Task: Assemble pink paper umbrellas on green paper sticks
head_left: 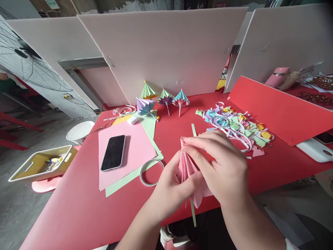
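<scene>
A pleated pink paper piece (186,166) is held between both hands above the front of the red table (85,208). My left hand (173,187) grips its folds from the left, the thumb lying across the front. The fingertips of my right hand (221,163) pinch the gathered point at the top. Below the hands a thin green paper strip (193,212) hangs down, and another green strip (194,130) lies just beyond them. Left of my left hand lies a roll of tape (142,175). The palms hide part of the pink paper.
Small paper umbrellas (180,100) stand at the back. A phone (113,152) rests on pink sheets (140,142) at the left. Colourful paper scraps (234,125) are heaped at the right, before a red board (275,111). A yellow bin (31,170) is beside the table.
</scene>
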### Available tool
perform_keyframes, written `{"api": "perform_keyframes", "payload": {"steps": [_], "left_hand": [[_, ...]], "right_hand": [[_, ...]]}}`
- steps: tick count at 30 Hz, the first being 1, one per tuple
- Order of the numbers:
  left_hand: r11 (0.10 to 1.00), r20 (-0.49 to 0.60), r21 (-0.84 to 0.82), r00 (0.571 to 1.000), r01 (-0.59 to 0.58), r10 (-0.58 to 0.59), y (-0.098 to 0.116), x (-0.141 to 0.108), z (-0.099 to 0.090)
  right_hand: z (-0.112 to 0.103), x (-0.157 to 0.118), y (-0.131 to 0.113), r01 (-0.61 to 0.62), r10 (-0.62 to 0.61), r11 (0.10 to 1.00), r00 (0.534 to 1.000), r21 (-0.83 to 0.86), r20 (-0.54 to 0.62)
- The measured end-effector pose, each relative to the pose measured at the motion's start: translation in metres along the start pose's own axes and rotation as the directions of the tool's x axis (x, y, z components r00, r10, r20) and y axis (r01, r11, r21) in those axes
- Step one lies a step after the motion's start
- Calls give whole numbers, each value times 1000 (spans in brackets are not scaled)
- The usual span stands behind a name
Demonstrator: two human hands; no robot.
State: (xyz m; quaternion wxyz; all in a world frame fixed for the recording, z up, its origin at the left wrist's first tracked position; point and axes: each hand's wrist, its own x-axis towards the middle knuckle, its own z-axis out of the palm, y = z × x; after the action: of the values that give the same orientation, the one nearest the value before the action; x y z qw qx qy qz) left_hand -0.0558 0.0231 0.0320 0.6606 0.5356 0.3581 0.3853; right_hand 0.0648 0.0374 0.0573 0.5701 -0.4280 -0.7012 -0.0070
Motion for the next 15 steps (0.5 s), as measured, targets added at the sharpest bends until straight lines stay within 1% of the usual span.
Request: {"api": "perform_keyframes", "payload": {"steps": [3, 7, 9, 10, 11, 13, 15], "left_hand": [[998, -20, -61, 1000, 5, -6, -3, 0, 0], [990, 34, -138, 999, -17, 22, -5, 2, 1], [986, 53, -166, 998, -23, 32, -7, 3, 1], [983, 54, -181, 998, -22, 33, -8, 4, 0], [980, 54, -198, 998, -19, 30, -9, 3, 0], [972, 66, -232, 997, -23, 40, -12, 3, -1], [962, 126, -270, 989, -40, 77, -14, 1, -2]], "right_hand": [[-2, -1, 0, 15, -15, 1000, 1000, -15, -11], [-4, 0, -2, 47, -48, 998, 999, -39, -15], [-4, 1, -2, 57, -57, 998, 998, -23, -19], [-5, 1, -2, 42, -42, 999, 999, 0, -20], [-5, 1, -1, 10, -9, 999, 1000, 36, -18], [-5, 0, 2, -101, 101, 985, 995, 143, 7], [-5, 1, 6, -234, 225, 930, 972, 283, 62]]}}
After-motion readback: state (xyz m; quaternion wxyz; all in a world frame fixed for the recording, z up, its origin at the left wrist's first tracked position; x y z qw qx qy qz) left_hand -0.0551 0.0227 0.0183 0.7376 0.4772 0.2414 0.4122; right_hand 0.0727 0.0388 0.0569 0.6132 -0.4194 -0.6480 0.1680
